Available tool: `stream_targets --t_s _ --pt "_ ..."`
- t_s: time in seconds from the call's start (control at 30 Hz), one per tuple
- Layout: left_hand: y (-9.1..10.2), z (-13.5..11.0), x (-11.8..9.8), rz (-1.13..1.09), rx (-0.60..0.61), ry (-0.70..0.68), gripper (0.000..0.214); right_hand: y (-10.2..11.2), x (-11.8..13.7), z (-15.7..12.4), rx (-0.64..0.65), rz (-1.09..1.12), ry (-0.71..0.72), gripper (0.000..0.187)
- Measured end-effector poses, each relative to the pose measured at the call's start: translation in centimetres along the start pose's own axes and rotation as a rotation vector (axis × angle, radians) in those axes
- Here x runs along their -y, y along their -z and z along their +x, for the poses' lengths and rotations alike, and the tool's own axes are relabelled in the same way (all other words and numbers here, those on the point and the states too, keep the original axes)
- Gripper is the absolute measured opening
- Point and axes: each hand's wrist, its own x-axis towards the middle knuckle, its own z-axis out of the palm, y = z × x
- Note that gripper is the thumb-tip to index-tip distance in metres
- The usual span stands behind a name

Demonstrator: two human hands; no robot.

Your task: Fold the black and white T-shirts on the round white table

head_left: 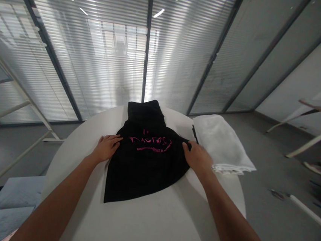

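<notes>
1. Straightening out a black garment (141, 175) looks like the step in hand, just my read: it lies face-up on the round white tabletop (136, 226), roughly in the middle and reaching to the far edge, with a hand at either side
2. Left hand (106, 148) is on the left edge of the black garment, fingers fairly straight and close together, thumb just below them. Can't tell if it's pinching fabric or only resting there
3. Right hand (199, 158) is more curled, and it looks to have the right edge caught between thumb and fingers, though the far fingers are mostly hidden
4. Next move, imo, calls for both hands working the two sides evenly, so the cloth sits flat without the print getting dragged crooked
5. Looks-wise: plain black, pretty matte, with pink lettering (150, 144) across the middle, one bigger line and a smaller curved one under it. Too blurry for me to read properly
6. Outline's kinda lopsided tbh: narrow black section at the far end, wide flare toward the near side, a pointy corner at near left and a rounded sweep on the right
7. Folded white cloth (222, 141) sits just beyond the right hand, partly over the tabletop's edge
</notes>
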Motion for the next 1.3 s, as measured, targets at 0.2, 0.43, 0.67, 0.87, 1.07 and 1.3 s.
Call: stream_targets --t_s 0.2,0.43,0.67,0.87,1.07,1.3 --pt "-0.2 0.1 0.2 0.023 0.0 -0.008 0.041 0.8 0.6 -0.6 -0.048 -0.034 0.043 0.042" --pt "-0.2 0.1 0.3 0.047 0.011 -0.021 0.043 -0.6 0.0 -0.3 0.158 -0.041 -0.018 0.061" --pt "-0.3 0.0 0.3 0.027 -0.002 -0.027 0.043 -1.9 0.0 -0.5 0.047 -0.084 0.109 0.059" --pt "-0.3 0.1 0.4 0.033 0.001 -0.026 0.043 -0.7 0.7 -0.6 -0.005 -0.06 0.106 0.05" --pt "-0.3 0.0 0.5 0.03 -0.012 -0.027 0.042 0.4 0.8 -0.7 -0.153 -0.08 -0.023 0.046" --pt "-0.4 0.0 0.5 0.027 -0.006 -0.025 0.042 -0.9 -0.7 0.6 -0.374 -0.186 0.172 0.04"
